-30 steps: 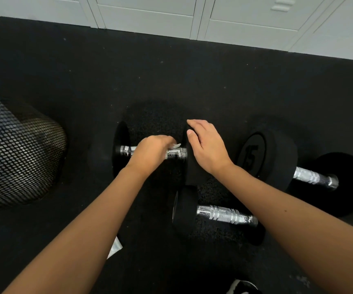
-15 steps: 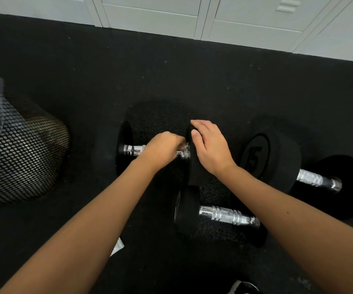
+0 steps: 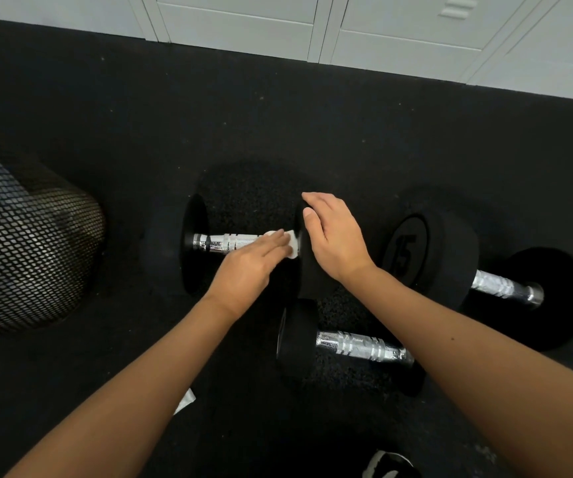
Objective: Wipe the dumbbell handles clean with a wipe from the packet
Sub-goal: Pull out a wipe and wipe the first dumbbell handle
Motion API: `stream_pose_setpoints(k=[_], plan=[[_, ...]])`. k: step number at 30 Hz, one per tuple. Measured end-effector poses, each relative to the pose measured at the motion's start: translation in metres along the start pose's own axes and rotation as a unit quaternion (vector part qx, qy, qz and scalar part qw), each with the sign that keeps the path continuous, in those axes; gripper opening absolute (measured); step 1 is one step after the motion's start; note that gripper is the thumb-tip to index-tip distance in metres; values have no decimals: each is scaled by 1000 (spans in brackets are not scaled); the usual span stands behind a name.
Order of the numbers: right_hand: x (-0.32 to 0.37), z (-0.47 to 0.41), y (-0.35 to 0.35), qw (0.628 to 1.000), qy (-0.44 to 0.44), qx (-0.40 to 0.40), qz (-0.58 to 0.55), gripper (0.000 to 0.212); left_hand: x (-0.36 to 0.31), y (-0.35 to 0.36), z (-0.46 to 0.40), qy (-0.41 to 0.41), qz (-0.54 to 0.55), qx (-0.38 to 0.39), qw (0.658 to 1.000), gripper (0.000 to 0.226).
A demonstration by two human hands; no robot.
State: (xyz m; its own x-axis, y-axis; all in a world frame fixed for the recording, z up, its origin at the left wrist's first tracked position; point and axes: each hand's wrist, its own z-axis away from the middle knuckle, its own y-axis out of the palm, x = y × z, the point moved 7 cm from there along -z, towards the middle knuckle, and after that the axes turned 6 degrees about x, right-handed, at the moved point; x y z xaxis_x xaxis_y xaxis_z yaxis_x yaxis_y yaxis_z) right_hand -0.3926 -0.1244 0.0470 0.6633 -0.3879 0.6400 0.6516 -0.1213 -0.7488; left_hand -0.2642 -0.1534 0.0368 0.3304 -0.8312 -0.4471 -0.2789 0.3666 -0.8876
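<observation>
Three black dumbbells with chrome handles lie on the dark rubber floor. My left hand (image 3: 247, 267) presses a white wipe (image 3: 290, 244) against the right end of the far-left dumbbell's handle (image 3: 223, 243), fingers stretched over it. My right hand (image 3: 335, 236) rests flat on that dumbbell's right weight head, holding it steady. A smaller dumbbell (image 3: 357, 346) lies nearer me. A larger one marked 15 (image 3: 429, 260) lies to the right. A white corner, possibly the wipe packet (image 3: 185, 401), peeks out beneath my left forearm.
A black mesh bin (image 3: 26, 257) stands at the left. White locker doors (image 3: 312, 25) run along the far edge of the floor. A shoe tip (image 3: 386, 465) shows at the bottom edge.
My left hand has uncurled from a fist around the handle to flat fingers pressing the wipe at the handle's right end. More bare chrome shows on the left. My right hand has stayed put.
</observation>
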Motion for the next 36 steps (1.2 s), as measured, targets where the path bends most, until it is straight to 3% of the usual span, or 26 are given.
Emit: stream_pose_setpoints(k=[6, 10, 16, 21, 26, 31, 36], plan=[[1, 0, 0, 1000, -3, -3, 3, 44, 11, -6, 4, -36, -33, -6, 999, 52], [1, 1, 0, 1000, -1, -1, 4, 42, 6, -8, 14, 14, -57, 1, 998, 55], [1, 0, 0, 1000, 0, -5, 1, 41, 7, -5, 8, -29, -52, -2, 998, 56], [2, 1, -1, 1000, -2, -5, 7, 41, 1, -10, 9, 14, -69, 8, 997, 58], [3, 0, -2, 1000, 1, -3, 13, 42, 8, -5, 0, -44, -48, 0, 998, 56], [3, 1, -2, 1000, 2, -6, 6, 42, 0, -2, 10, 25, -45, 12, 999, 55], [2, 0, -1, 1000, 4, -7, 6, 42, 9, -10, -3, -24, -45, 14, 999, 57]])
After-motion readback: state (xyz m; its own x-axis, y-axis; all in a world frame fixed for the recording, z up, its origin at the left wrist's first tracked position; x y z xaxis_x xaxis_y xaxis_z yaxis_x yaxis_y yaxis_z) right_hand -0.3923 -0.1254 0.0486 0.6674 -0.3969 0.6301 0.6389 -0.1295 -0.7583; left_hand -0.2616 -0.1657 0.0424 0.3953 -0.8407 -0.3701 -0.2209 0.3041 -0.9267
